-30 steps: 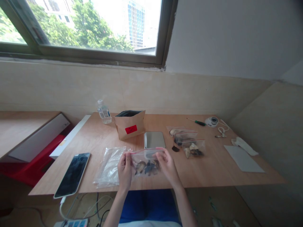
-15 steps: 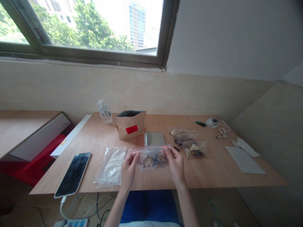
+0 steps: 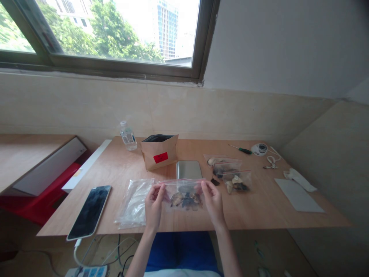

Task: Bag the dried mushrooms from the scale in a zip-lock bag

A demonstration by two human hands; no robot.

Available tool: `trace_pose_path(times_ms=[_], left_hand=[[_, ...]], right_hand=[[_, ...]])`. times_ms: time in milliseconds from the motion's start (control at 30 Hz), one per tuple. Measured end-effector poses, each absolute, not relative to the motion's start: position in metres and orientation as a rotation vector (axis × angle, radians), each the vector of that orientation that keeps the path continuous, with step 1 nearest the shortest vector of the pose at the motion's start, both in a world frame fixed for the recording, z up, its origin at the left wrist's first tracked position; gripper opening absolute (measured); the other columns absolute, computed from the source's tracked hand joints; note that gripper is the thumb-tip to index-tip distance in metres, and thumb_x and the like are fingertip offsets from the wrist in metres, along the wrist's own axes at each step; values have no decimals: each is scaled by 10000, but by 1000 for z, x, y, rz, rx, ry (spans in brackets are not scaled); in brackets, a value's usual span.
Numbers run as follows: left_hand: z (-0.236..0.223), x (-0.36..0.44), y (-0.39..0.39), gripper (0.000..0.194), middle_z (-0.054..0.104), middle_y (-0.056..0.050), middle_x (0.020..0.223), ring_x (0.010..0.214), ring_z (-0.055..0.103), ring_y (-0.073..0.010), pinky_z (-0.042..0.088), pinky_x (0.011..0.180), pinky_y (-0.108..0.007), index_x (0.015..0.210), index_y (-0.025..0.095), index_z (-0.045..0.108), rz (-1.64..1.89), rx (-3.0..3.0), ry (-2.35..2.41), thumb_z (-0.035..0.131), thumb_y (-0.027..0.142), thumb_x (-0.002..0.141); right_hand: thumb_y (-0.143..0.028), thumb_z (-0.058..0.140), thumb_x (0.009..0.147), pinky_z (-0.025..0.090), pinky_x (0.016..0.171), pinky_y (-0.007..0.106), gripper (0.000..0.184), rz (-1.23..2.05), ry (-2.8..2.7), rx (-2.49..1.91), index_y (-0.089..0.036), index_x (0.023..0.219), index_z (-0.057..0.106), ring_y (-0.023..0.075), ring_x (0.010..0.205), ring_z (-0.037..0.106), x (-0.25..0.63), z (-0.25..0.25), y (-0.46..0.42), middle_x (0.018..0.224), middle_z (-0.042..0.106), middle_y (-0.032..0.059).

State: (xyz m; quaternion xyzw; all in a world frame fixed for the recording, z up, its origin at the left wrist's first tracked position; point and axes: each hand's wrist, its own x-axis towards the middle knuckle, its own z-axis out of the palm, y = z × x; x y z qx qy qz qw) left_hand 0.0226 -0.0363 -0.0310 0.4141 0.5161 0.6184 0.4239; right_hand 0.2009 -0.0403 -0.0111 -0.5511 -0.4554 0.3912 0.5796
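Two hands, one zip-lock bag between them: we hold the bag [image 3: 184, 181] over the near middle of the counter [image 3: 253, 213], directly in front of our body. Whether its lower edge touches the wood, we cannot tell.

Item, left hand [image 3: 153, 207]: fingers pinching the bag at its ten o'clock corner.

Item, right hand [image 3: 215, 200]: fingers pinching the opposite corner, at two o'clock. Neither hand is nearer; both touch the bag, and its body spans the space between them.

Item, long axis: nine to three o'clock, roughly level, the reddish zip strip along the far, upper edge and the body hanging towards us. Whether the strip is sealed, we cannot tell.

Item, contents: brown and dark dried pieces [image 3: 188, 200], mushroom-like, gathered in the lower part.

Surroundings, reckoned from the bag's middle. Twelve o'clock: one flat, metal-topped scale [image 3: 189, 169], just beyond the zip edge. Eleven o'clock: one kraft stand-up pouch [image 3: 148, 156], upright, mouth open. Nine o'clock: empty clear bags [image 3: 133, 204], lying flat just beside our left hand. Two o'clock: one loose dark piece [image 3: 215, 182], near our right fingers; past it, several filled zip-lock bags [image 3: 243, 176], partly overlapping.
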Motion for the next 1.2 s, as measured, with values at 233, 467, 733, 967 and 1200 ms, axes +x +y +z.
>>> trace_pose_path(times_ms=[233, 467, 733, 967, 1200], left_hand=[[-33, 23, -39, 223, 533, 33, 609, 549, 498, -96, 422, 510, -182, 789, 163, 596, 1527, 1027, 1262, 610, 385, 801], [-34, 22, -38, 219, 563, 28, 611, 555, 522, -109, 443, 521, -197, 813, 165, 603, 1524, 1033, 1264, 614, 383, 793], [-32, 21, -38, 195, 569, 33, 589, 518, 549, -112, 456, 511, -214, 803, 164, 601, 1502, 1072, 1218, 604, 359, 806], [-31, 20, -39, 202, 564, 33, 577, 519, 547, -109, 443, 514, -202, 786, 163, 601, 1488, 1089, 1243, 618, 365, 793], [-40, 19, -38, 233, 562, 26, 644, 601, 532, -102, 432, 558, -179, 769, 170, 584, 1510, 1002, 1264, 637, 396, 772]], right_hand=[[-506, 538, 821, 497, 596, 268, 351, 894, -1043, -1309, -170, 796, 637, 181, 642, 630, 201, -16, -41, 701, 689, 41], [-473, 543, 828, 507, 640, 264, 315, 902, -1053, -1300, -172, 783, 621, 170, 658, 636, 201, -18, -41, 715, 680, 38], [-480, 538, 833, 504, 650, 269, 320, 893, -1044, -1320, -171, 820, 622, 181, 670, 638, 204, -22, -41, 710, 678, 40], [-494, 528, 835, 489, 627, 258, 329, 924, -1053, -1299, -179, 780, 604, 169, 641, 618, 205, -26, -40, 690, 665, 31], [-463, 555, 828, 484, 704, 277, 301, 1027, -1229, -1297, -177, 868, 637, 192, 764, 636, 200, -31, -41, 802, 683, 49]])
